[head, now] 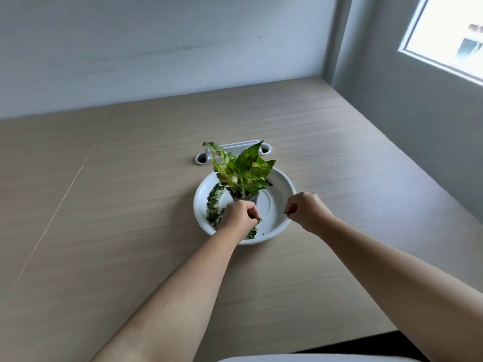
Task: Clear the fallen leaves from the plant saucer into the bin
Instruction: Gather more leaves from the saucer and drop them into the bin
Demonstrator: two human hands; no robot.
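Note:
A white round saucer [281, 178] sits mid-table with a small potted plant [241, 169] of green and yellow leaves standing in it. Fallen green leaves [213, 203] lie along the saucer's left inner side, and more show near its front rim, under my wrist. My left hand [239, 214] is over the saucer's front left, fingers pinched on a small leaf piece. My right hand [308, 211] is at the saucer's right rim, fingers closed on a small dark leaf bit. No bin is in view.
A white cable-port cover [232, 150] is set into the wooden table [117, 205] just behind the saucer. Walls close off the table at the back and right, with a window [449, 35] at upper right. A white curved edge [287, 358] shows at the bottom of the view.

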